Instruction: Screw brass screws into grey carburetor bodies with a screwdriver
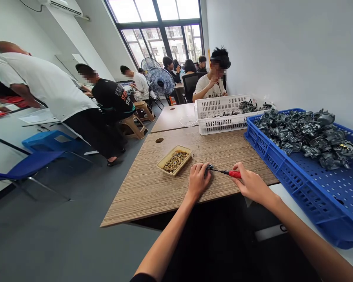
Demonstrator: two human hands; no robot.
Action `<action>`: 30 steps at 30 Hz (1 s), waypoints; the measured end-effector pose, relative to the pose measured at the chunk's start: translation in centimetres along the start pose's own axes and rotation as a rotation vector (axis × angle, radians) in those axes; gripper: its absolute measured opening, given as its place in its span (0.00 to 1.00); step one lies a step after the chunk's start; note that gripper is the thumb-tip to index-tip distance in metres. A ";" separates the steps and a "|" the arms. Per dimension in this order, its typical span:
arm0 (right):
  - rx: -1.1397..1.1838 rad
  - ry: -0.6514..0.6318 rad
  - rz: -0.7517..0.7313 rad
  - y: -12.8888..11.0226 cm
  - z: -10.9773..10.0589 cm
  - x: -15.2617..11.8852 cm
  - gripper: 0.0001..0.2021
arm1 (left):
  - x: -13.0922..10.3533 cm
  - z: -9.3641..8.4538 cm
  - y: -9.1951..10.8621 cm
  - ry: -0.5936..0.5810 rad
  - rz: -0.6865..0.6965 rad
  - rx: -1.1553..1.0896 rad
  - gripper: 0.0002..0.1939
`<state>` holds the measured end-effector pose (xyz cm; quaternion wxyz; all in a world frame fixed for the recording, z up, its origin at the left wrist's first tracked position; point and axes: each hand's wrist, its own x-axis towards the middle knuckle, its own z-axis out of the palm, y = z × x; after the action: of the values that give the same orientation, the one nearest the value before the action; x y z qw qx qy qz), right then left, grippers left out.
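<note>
My left hand (197, 181) is closed around a small dark metal carburetor (209, 167), pressing it against the wooden table (141, 192). Most of that part is hidden by my fingers. A screwdriver (234, 174) with a red handle is gripped in my right hand (250, 183). Its dark shaft lies nearly level and points left, with the tip at the carburetor. Left of my left hand stands a shallow cream tray (162, 159) holding many small brass pieces (176, 160). A couple of tiny loose pieces lie on the tabletop beyond my hands.
On the right, a blue crate (282, 176) holds a heap of carburetors (306, 133). Behind it stands a white basket (214, 127) with more dark parts. A co-worker (208, 84) sits across the table. Other people, stools and a fan (161, 82) are farther back.
</note>
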<state>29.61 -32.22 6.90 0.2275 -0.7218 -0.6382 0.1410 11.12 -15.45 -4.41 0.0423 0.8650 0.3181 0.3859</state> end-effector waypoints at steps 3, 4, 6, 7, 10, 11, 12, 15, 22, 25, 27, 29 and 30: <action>-0.029 0.004 0.022 0.0 0.0 0.1 0.06 | 0.0 0.0 0.0 0.003 0.005 0.000 0.18; -0.043 0.008 0.028 0.0 0.0 0.2 0.07 | 0.0 0.0 0.0 0.003 0.007 0.002 0.18; -0.062 0.010 0.032 0.0 0.0 0.2 0.07 | 0.0 0.0 0.0 0.005 0.010 0.005 0.17; -0.063 0.010 0.029 0.0 0.0 0.2 0.07 | 0.0 0.1 0.0 0.006 0.010 0.006 0.17; -0.052 0.010 0.019 0.0 0.0 0.2 0.07 | 0.0 0.1 0.0 0.009 0.008 0.004 0.18; -0.054 0.009 0.019 0.0 0.0 0.2 0.07 | 0.0 0.1 0.0 0.009 0.006 0.003 0.18; -0.062 0.008 0.023 -0.1 0.0 0.2 0.07 | 0.0 0.1 0.0 0.009 0.004 0.003 0.18; -0.112 0.002 0.048 -0.2 -0.2 0.3 0.09 | 0.0 0.1 0.0 0.007 -0.001 0.004 0.18; -0.089 0.007 0.038 -0.1 -0.1 0.2 0.09 | 0.0 0.0 0.0 0.010 0.002 0.007 0.18; -0.061 0.013 0.020 0.0 0.0 0.2 0.08 | 0.0 0.0 0.1 0.010 -0.004 -0.004 0.17; -0.056 0.009 0.019 0.0 0.0 0.2 0.08 | 0.1 -0.1 0.1 0.020 -0.018 -0.027 0.18; -0.054 0.004 0.015 0.0 0.2 0.2 0.08 | 0.1 0.0 -0.1 0.037 -0.058 -0.048 0.21; -0.056 0.001 0.013 0.0 0.3 0.2 0.08 | 0.2 0.0 -0.3 0.041 -0.087 -0.059 0.23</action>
<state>29.45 -31.93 6.67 0.2064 -0.7320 -0.6373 0.1241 11.08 -15.09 -4.38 0.0779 0.8406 0.3446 0.4105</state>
